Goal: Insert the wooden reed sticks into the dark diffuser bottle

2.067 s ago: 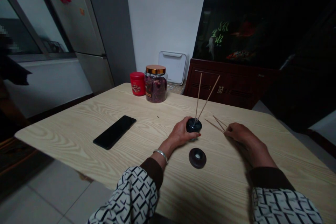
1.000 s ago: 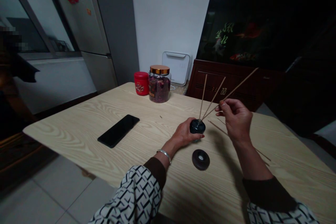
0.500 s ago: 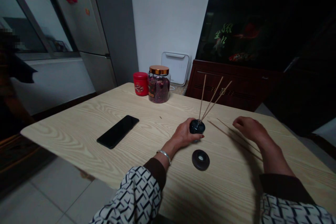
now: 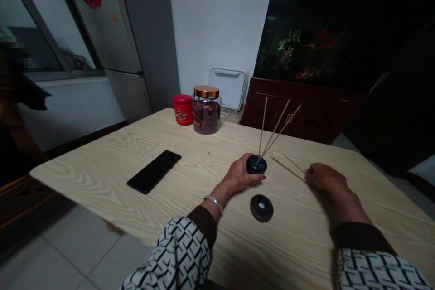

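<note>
Right of centre, the round dark-glass bottle [image 4: 257, 165] could tip if the encircling left hand [image 4: 239, 172] loosens; the curled right hand [image 4: 326, 178] hides its grip.

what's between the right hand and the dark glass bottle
In the head view, two reed sticks show there, stretching from the right hand toward the dark glass bottle.

Green characters [image 4: 288, 43] are marked on the tank [image 4: 326, 13]; the lower left one reads "生", the others are not clearly legible. The jar [image 4: 208, 118] bears a label [image 4: 196, 123], print too small to read. The cabinet [image 4: 319, 120] carries an emblem [image 4: 288, 118], unreadable behind the sticks [image 4: 276, 126].
</note>
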`<state>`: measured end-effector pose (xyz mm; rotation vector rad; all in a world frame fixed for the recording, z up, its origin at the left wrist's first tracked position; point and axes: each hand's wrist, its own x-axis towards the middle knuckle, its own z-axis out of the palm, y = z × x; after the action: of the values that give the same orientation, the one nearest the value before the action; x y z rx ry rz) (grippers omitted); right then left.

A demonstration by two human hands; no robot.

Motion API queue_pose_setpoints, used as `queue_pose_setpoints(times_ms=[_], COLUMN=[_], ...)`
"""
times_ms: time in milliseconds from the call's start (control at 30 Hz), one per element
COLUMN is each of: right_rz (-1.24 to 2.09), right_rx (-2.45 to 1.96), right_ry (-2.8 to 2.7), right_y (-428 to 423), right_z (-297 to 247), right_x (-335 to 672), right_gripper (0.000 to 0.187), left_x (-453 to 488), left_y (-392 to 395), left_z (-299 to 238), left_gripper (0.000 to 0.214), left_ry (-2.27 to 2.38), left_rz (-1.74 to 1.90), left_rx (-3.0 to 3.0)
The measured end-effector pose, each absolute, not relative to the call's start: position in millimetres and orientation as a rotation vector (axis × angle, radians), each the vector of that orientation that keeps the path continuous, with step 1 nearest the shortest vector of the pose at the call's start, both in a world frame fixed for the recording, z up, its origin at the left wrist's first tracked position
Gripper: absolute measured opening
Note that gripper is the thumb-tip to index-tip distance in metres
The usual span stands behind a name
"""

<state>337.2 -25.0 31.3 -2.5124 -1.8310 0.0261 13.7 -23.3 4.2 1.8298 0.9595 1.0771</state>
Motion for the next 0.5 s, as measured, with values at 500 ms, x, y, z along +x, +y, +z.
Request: queue_pose_setpoints(times_ms=[500], right_rz=[0.515], right_rx=[-1.09], right_ry=[-0.989], right_y=[-51], right_z=[131], right_x=[252], right_gripper=[0.026], left_x=[13], left_y=[-26], left_z=[10], left_gripper=[0.068], left_ry=[0.964], left_rz=[1.063], left_rx=[1.813])
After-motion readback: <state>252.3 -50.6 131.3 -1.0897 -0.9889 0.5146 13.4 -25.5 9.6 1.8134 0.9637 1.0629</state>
